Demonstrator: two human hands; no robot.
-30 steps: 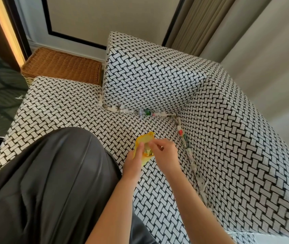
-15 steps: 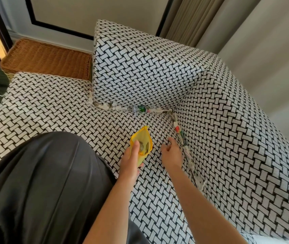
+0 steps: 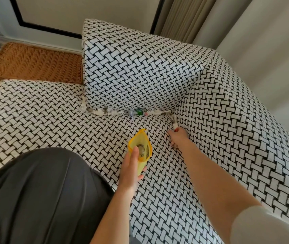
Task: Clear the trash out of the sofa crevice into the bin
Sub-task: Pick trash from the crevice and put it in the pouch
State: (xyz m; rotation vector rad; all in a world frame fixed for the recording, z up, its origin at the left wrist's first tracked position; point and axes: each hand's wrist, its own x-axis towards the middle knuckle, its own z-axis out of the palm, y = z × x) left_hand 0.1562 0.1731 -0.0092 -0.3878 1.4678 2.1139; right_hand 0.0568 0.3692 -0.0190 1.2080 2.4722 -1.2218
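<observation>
If tilted by the gripping left hand (image 3: 129,171), could spill the open yellow fabric pouch (image 3: 139,138); with right hand (image 3: 178,139) curled at the side seam, pinch unclear, could shove crumpled white paper trash (image 3: 114,112) deeper into the crevice. Contents: brown woven wicker basket (image 3: 34,66), hidden; pouch, silvery coins (image 3: 141,150).

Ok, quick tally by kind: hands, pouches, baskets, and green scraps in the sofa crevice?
Hands: 2, left hand and right hand
Yellow fabric pouch: 1
Brown wicker basket: 1
Green scrap: 1
Total: 5
White crevice scraps are too jumbled to count.
</observation>
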